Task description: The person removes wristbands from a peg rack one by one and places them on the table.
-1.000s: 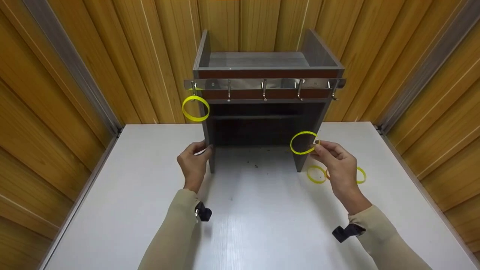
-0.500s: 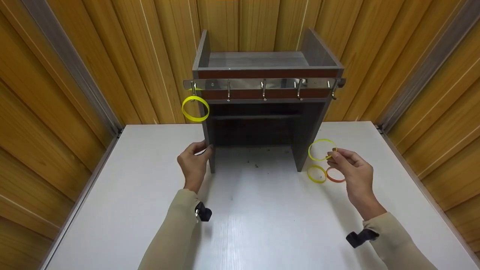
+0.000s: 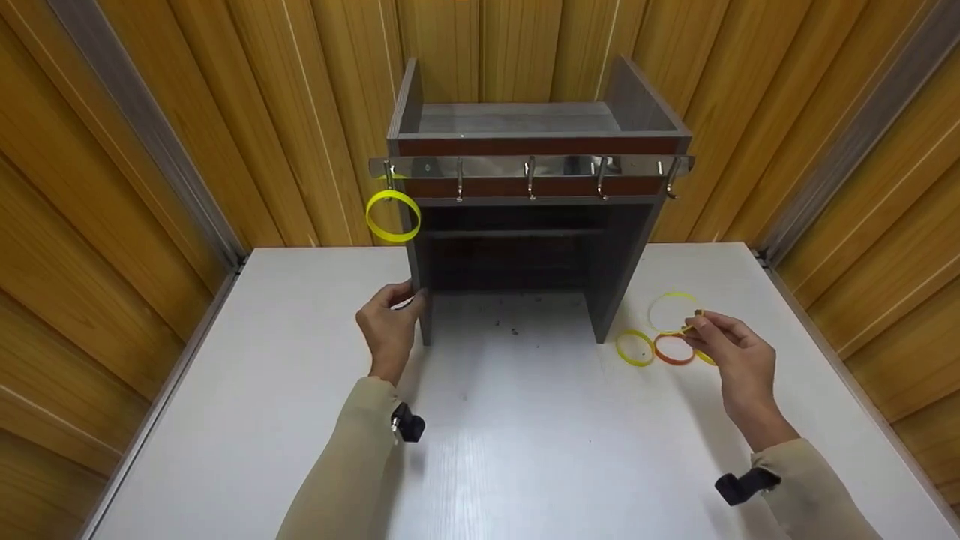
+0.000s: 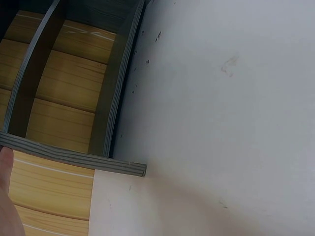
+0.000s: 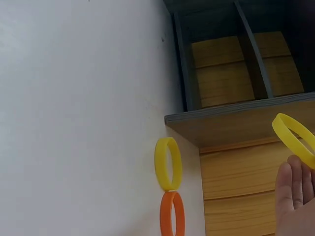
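My right hand (image 3: 746, 367) pinches a yellow silicone wristband (image 5: 290, 139) above the table, to the right of a grey shelf unit (image 3: 634, 240). Below it on the table lie a yellow wristband (image 5: 161, 164) and, touching it, an orange wristband (image 5: 165, 214). Another yellow wristband (image 3: 706, 358) is mostly hidden behind my right hand in the head view. My left hand (image 3: 388, 326) grips the front edge of the unit's left side panel (image 3: 420, 259), low down. From the leftmost hook of a metal hook rail (image 3: 495, 166) hangs a yellow wristband (image 3: 391, 237).
The hook rail runs across the unit's front, its other hooks bare. The unit stands on a white table (image 3: 510, 435), backed by wood-patterned walls (image 3: 300, 112) on three sides. Small dark specks lie on the tabletop beneath the unit.
My right hand has moved right and toward me with the yellow wristband, away from the unit's right panel, uncovering the orange wristband. My left hand has stayed on the left panel.
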Available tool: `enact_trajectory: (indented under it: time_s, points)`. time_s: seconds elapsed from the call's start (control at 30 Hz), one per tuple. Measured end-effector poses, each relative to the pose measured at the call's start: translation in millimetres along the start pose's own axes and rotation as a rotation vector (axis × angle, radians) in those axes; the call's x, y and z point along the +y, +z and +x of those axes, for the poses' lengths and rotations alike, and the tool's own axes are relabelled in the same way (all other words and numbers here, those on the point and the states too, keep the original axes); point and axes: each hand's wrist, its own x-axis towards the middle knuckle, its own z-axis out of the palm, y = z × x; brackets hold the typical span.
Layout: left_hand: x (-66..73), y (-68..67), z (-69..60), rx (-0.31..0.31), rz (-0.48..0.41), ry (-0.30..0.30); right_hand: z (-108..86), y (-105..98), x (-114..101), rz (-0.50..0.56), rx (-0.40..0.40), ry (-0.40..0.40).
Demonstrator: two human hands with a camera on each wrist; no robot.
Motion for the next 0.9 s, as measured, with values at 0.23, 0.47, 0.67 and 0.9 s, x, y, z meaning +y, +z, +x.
enact_trajectory:
  time_s: [0.23,0.47,0.67,0.9]
  points:
    - [0.0,1.4,-1.6,0.002,-0.004,0.007,-2.5,-23.5,4.8,0.018,0.031,0.035]
    - [1.0,1.6,-1.7,0.001,0.005,0.012,-4.5,-46.7,9.6,-0.008,0.088,0.088]
    - [0.4,1.1,-2.4,-0.001,-0.009,0.015,-6.3,-64.1,14.6,-0.003,0.112,0.092]
    - [0.5,1.5,-3.1,-0.005,-0.011,0.015,-9.1,-81.8,19.9,-0.05,0.147,0.145]
